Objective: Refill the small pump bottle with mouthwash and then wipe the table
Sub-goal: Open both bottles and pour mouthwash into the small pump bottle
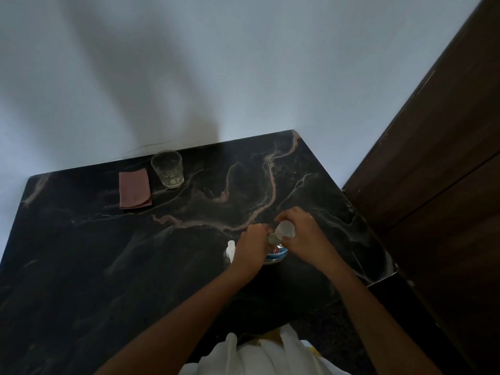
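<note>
Working at about 4 o'clock on the dark marbled surface [81,266], near its right edge. Clasping what looks like the translucent small pump bottle [286,229] in the right grip [301,236], wrapping narrowly round its body and holding it tilted just above the labelled mouthwash bottle [278,253]. Closing the left grip [251,246] in at the neck end, at 9 o'clock of the small bottle, yet hiding its fingertips, so not telling whether pinching that neck or steadying the mouthwash bottle below. Having the white pump head [230,249] off and resting on the surface at 9 o'clock of the left grip.

Judging the refill as under way and not yet closed up. Risking a spill by bringing liquid to a narrow neck held in the air with both bottles crowded together. Risking a slip by gripping smooth plastic at a tilt. Risking a knock to the loose pump head with the left wrist. Risking a bottle going over the side by working so close to the 3 o'clock edge. Having the folded pink cloth [134,189] and the glass [167,169] well apart at 10 and 11 o'clock, so needing a long reach before wiping.
</note>
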`<control>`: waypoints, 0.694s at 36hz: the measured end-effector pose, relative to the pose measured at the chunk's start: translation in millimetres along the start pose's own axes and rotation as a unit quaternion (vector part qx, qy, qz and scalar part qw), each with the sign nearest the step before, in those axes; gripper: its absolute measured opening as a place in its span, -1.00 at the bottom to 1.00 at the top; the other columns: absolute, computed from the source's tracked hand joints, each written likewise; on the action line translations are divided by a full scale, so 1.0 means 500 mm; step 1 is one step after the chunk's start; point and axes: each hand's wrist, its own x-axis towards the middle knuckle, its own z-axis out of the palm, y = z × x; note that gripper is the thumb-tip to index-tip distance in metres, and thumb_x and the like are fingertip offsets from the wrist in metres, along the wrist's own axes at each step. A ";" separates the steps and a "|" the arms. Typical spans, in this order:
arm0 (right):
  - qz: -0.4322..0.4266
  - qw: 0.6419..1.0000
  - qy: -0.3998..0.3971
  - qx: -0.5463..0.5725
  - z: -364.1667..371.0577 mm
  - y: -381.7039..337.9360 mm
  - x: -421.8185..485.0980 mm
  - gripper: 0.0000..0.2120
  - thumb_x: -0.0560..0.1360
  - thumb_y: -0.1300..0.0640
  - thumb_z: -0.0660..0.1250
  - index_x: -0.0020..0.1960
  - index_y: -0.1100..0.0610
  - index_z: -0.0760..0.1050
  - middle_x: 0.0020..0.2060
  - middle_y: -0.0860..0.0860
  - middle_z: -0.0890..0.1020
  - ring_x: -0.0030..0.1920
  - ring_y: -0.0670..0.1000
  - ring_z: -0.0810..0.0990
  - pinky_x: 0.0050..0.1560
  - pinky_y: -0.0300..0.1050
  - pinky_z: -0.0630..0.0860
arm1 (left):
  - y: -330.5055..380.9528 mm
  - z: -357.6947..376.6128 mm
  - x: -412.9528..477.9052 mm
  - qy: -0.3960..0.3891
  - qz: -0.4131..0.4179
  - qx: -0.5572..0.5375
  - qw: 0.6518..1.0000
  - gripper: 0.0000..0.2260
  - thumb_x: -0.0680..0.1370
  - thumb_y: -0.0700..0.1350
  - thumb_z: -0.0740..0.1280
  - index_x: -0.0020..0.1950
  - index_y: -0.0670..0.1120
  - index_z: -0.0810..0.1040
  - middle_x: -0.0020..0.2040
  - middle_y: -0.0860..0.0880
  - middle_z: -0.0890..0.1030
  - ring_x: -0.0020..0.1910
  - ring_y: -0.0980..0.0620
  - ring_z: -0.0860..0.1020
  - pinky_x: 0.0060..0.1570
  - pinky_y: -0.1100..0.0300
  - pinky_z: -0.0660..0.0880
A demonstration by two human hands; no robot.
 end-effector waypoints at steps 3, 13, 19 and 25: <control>-0.003 1.000 0.004 -0.010 0.002 -0.002 -0.002 -0.62 0.34 0.25 0.42 0.14 0.10 0.47 0.14 0.04 0.46 0.21 0.05 0.36 0.22 -0.02 0.38 | 0.021 -0.019 -0.017 -0.004 0.003 -0.011 1.000 -0.89 0.46 -0.04 0.31 -0.08 -0.03 0.57 -0.09 -0.07 0.66 -0.08 -0.03 0.61 0.08 -0.04 0.50; 0.029 0.999 0.006 -0.029 -0.002 -0.001 -0.001 -0.67 0.38 0.20 0.40 0.13 0.09 0.52 0.14 0.10 0.47 0.15 0.08 0.45 0.12 -0.08 0.45 | 0.039 -0.031 -0.024 0.002 0.039 -0.002 0.999 -0.78 0.47 -0.15 0.34 0.09 -0.14 0.56 0.03 -0.14 0.64 0.04 -0.08 0.59 0.11 0.02 0.51; 0.015 0.997 -0.031 0.063 -0.038 0.001 0.002 -0.72 0.32 0.36 0.40 -0.03 0.09 0.59 0.00 0.04 0.47 0.04 0.02 0.49 -0.05 -0.21 0.44 | 0.036 -0.032 -0.024 0.014 0.043 -0.003 0.999 -0.81 0.45 -0.18 0.33 0.05 -0.14 0.58 -0.02 -0.14 0.65 -0.01 -0.07 0.60 0.03 0.08 0.52; 0.042 0.983 -0.023 0.179 -0.068 0.031 -0.005 -0.69 0.40 0.28 0.36 0.05 -0.05 0.53 0.08 0.02 0.48 0.06 0.01 0.52 0.05 -0.11 0.54 | 0.036 -0.032 -0.023 0.016 0.045 -0.002 0.999 -0.79 0.43 -0.19 0.35 0.06 -0.12 0.58 0.01 -0.13 0.65 0.01 -0.05 0.59 0.03 0.12 0.50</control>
